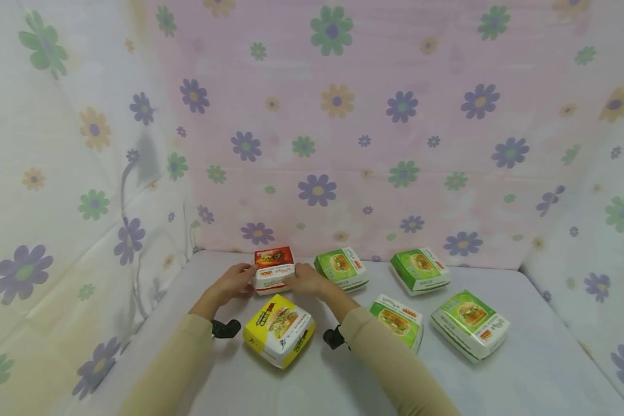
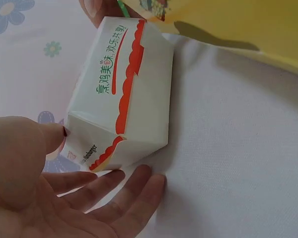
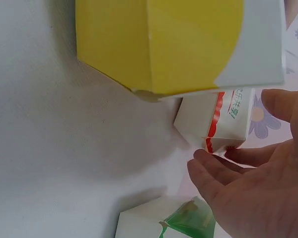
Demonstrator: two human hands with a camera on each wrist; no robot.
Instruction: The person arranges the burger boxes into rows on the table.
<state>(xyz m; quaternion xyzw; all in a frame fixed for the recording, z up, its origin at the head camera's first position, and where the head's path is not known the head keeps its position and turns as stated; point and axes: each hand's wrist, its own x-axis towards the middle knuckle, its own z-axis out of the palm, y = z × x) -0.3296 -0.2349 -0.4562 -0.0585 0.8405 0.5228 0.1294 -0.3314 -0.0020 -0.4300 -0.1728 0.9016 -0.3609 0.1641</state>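
Note:
A red-and-white burger box [image 1: 274, 271] sits at the back left of the table. My left hand [image 1: 233, 281] is at its left side and my right hand [image 1: 310, 281] at its right. In the left wrist view, the left thumb touches a corner of this box [image 2: 121, 89], with the loosely spread fingers along its end. Extended right fingers [image 3: 213, 173] touch the opposite end in the right wrist view, where the yellow box partly covers it. Between my forearms, nearer me, stands a yellow-and-white burger box [image 1: 279, 332].
Several green-and-white burger boxes stand to the right, one [image 1: 341, 268] close beside my right hand and another [image 1: 397, 323] partly behind my right sleeve. Flower-printed cloth [image 1: 317, 144] hangs behind and at both sides of the white table [image 1: 499, 387].

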